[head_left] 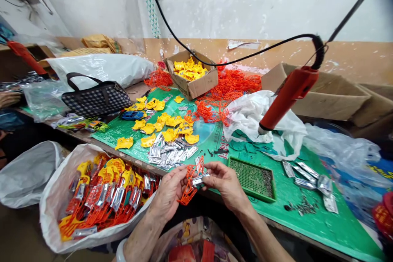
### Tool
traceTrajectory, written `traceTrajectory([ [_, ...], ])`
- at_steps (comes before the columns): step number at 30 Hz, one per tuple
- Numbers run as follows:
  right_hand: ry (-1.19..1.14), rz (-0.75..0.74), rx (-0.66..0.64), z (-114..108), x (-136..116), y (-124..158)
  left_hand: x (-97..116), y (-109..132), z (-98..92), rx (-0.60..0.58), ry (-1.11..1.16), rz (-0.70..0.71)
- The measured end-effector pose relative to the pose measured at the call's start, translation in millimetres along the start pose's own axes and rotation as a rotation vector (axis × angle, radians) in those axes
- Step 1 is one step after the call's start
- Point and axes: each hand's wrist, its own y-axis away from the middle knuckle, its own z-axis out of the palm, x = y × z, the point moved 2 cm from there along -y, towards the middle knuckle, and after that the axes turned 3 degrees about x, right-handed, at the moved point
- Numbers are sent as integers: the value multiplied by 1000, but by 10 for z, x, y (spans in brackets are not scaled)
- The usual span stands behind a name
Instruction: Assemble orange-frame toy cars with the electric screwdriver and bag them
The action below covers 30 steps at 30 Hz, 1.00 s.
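Observation:
My left hand (168, 194) is closed around an orange plastic frame (189, 186) held just above the near table edge. My right hand (223, 180) pinches a small silver metal piece (201, 179) against the top of that frame. Both hands meet in front of a pile of silver metal pieces (170, 153) and scattered yellow plastic shells (159, 125) on the green table mat (307, 213). A green tray of small screws (252, 178) lies right beside my right hand.
An orange electric screwdriver (287, 96) hangs on a cable over the table. A white sack of assembled orange, yellow and silver parts (98, 196) stands at lower left. A cardboard box of yellow shells (192, 74), heaps of orange frames (230, 86), a checked handbag (96, 97) and plastic bags crowd the back.

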Motion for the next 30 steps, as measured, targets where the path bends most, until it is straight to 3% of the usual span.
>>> traceTrajectory([
  [10,-6,-18,126,-86,72,-57,-8,-16,-129,74,96,69],
  [25,285,-144,244,-28,40,-197,126,66,-384,223,158,123],
  [30,353,-163,229,-14,112,-209,131,68,-422,238,166,115],
])
